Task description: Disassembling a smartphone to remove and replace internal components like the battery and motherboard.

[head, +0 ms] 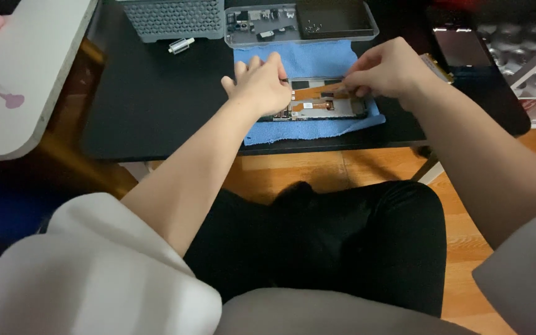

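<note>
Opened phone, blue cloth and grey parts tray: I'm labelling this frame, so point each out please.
Opened phone (pixel 327 107), head view, on its exposed inner board.
Blue cloth (pixel 308 59), head view, bare upper part.
Grey parts tray (pixel 246 42), head view, front rim.

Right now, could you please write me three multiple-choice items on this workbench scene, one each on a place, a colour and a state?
1. Where does the opened phone with exposed inner parts lie?
A. on the wooden floor
B. on the cloth on the black table
C. inside the grey parts tray

2. What colour is the cloth under it?
A. blue
B. red
C. white

3. What is the right hand doing?
A. resting flat on the table
B. hanging off the table edge
C. pinching at an orange strip on the phone

Answers: 1 B, the phone sits on the cloth; 2 A, the fabric is plainly blue; 3 C, its fingertips meet at the strip, while the left hand steadies the phone.
</note>
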